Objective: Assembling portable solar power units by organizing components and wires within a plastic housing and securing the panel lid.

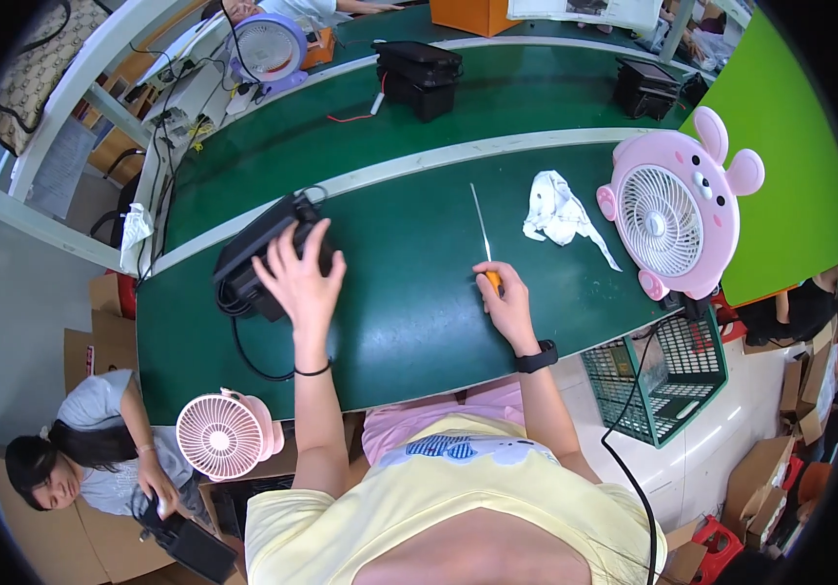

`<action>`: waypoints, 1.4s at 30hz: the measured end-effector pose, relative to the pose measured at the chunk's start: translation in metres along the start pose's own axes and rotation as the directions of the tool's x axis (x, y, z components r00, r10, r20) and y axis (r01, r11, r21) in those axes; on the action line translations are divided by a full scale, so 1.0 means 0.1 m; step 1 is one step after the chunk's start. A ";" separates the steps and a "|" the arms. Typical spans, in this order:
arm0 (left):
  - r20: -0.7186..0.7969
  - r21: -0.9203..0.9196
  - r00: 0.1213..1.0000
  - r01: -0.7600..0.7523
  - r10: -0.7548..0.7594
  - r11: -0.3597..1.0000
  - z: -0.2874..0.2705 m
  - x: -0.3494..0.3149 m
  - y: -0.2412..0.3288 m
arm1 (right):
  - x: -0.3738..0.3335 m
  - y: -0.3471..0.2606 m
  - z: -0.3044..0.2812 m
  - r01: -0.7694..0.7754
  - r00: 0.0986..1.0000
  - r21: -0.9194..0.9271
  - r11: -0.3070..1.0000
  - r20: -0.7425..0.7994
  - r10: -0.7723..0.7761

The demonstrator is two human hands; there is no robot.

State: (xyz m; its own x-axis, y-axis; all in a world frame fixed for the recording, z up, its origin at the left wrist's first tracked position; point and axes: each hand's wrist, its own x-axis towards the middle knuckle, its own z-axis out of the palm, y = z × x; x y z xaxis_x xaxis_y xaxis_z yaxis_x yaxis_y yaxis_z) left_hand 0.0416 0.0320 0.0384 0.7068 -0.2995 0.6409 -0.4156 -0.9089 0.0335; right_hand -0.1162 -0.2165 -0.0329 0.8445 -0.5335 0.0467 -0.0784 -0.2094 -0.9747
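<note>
My left hand [304, 285] is spread, its fingers apart, over the near right side of a black boxy device [255, 244] on the left of the green table. Whether the fingertips touch the device cannot be made out. A black cable is coiled at the device's near end and loops toward the table's front edge. Near the middle of the table, my right hand [507, 310] is closed around the orange handle of a screwdriver [483, 226]. Its long thin shaft points away from me. Right of the screwdriver lies a crumpled white cloth [560, 210].
A pink animal-shaped fan [667, 219] stands at the right, above a green plastic crate [667, 385]. A smaller pink fan [219, 437] is at the near left, close to a person [112, 429] holding a black device. More black devices [422, 83] stand beyond the white rail [409, 164].
</note>
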 end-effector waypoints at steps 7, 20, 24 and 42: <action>-0.104 0.218 0.962 0.270 -0.253 0.938 0.30 0.19 -0.76 | 0.02 0.11 0.05 0.153 0.984 -0.036 0.988 -0.087 -0.155; -0.131 -0.263 0.991 -0.030 -0.005 0.964 0.60 0.20 -0.05 | 0.02 0.07 0.10 0.233 0.966 -0.106 0.967 -0.089 -0.243; 0.161 -0.568 0.984 0.032 0.073 0.823 0.84 0.24 0.46 | 0.04 0.02 0.10 0.254 0.961 -0.111 0.961 -0.078 -0.264; 0.282 -0.243 0.945 -0.099 0.168 0.965 2.25 1.96 1.40 | 0.00 0.01 0.07 0.198 0.979 -0.048 0.979 -0.040 -0.200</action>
State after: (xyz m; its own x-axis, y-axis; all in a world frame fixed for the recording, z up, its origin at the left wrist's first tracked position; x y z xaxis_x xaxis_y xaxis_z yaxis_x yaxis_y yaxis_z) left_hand 0.2505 -0.2191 -0.0040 0.7593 -0.5170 0.3952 -0.6100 -0.7770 0.1555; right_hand -0.1125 -0.2114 -0.0348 0.8211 -0.5132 0.2497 0.0651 -0.3505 -0.9343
